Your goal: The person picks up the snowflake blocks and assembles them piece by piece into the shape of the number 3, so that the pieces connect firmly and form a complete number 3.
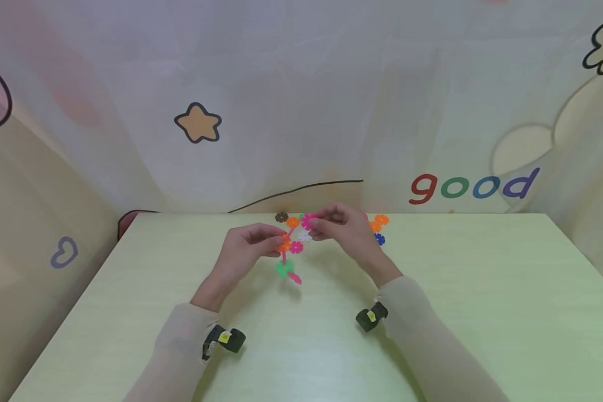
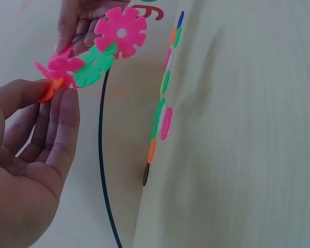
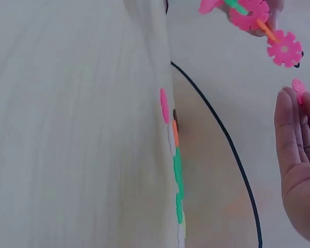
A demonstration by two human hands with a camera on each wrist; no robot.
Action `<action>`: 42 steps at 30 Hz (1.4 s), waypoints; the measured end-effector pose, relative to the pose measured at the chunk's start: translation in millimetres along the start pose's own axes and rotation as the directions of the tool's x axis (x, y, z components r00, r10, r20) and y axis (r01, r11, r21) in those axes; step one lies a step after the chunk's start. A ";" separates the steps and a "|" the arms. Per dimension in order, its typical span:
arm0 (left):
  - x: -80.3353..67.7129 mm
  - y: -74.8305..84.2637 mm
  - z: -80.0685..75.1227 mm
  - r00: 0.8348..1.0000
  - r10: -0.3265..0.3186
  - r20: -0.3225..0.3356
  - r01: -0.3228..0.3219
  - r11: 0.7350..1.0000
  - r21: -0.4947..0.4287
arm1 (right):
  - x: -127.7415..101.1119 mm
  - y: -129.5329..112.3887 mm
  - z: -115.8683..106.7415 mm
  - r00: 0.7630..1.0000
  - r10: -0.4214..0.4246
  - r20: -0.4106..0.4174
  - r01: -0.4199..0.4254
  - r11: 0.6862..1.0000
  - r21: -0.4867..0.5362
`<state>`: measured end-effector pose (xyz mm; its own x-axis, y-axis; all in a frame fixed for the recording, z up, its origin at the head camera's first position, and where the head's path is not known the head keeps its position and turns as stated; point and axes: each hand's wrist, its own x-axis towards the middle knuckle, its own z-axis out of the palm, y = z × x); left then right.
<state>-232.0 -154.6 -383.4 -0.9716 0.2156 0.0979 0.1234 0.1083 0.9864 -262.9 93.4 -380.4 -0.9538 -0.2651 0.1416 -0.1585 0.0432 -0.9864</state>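
We see left hand (image 1: 243, 248) raised above pale green wooden tabletop (image 1: 482, 312), thumb and fingertips pinching orange disc at edge of chain of interlocked plastic snowflake discs in pink, green and orange (image 1: 288, 254). Chain hangs in air between both hands, just above tabletop centre. Right hand (image 1: 344, 229) pinches single pink plastic snowflake disc (image 1: 307, 221) close to chain's upper end; whether touching, we cannot tell. Behind right hand, loose plastic snowflake discs in mixed colours (image 1: 379, 226) lie along tabletop's far edge.
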 end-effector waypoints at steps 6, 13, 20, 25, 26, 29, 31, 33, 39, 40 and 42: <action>-0.3 -0.2 3.0 1.000 -0.007 0.006 0.007 0.999 0.033 | -6.4 -3.0 1.5 0.998 -0.063 -0.014 0.064 0.996 0.054; -2.6 2.8 4.0 1.000 0.003 0.007 -0.004 0.998 0.061 | -9.2 -5.9 3.4 0.995 -0.099 -0.025 0.099 0.995 0.027; -2.7 3.7 3.8 1.000 -0.002 0.008 0.001 0.995 0.099 | -9.3 -7.4 4.2 0.990 -0.138 -0.005 0.137 0.990 -0.040; -3.2 4.9 4.7 1.000 0.008 0.000 -0.008 0.993 0.119 | -10.0 -6.4 6.4 0.990 -0.137 -0.014 0.135 0.986 -0.097; -3.7 5.5 4.9 1.000 0.009 -0.006 -0.008 0.993 0.118 | -10.2 -6.1 7.3 0.991 -0.132 -0.018 0.130 0.986 -0.109; -4.7 7.0 5.9 1.000 0.009 -0.025 -0.006 0.993 0.118 | -10.8 -4.5 9.7 0.994 -0.106 -0.033 0.101 0.987 -0.127; -4.9 6.9 6.7 0.999 0.014 -0.036 -0.010 0.992 0.129 | -11.1 -3.2 10.9 0.995 -0.087 -0.044 0.080 0.988 -0.134; -4.6 6.1 8.0 0.999 0.023 -0.045 -0.016 0.990 0.139 | -11.4 -2.1 11.5 0.996 -0.073 -0.054 0.066 0.989 -0.136; -3.4 3.9 12.3 0.996 0.057 -0.071 -0.044 0.984 0.172 | -13.0 -2.8 13.8 0.996 -0.075 -0.053 0.068 0.990 -0.125; -3.5 3.9 12.8 0.995 0.058 -0.076 -0.043 0.983 0.180 | -13.5 -3.2 14.6 0.996 -0.077 -0.055 0.070 0.990 -0.126; -3.4 4.0 13.3 0.995 0.053 -0.086 -0.036 0.982 0.187 | -14.4 -3.1 15.8 0.995 -0.078 -0.060 0.070 0.989 -0.131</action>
<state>-225.5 -141.9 -381.6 -0.9774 0.1371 0.1609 0.1941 0.2800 0.9402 -244.6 81.8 -380.7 -0.9521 -0.2091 0.2230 -0.2566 0.1503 -0.9548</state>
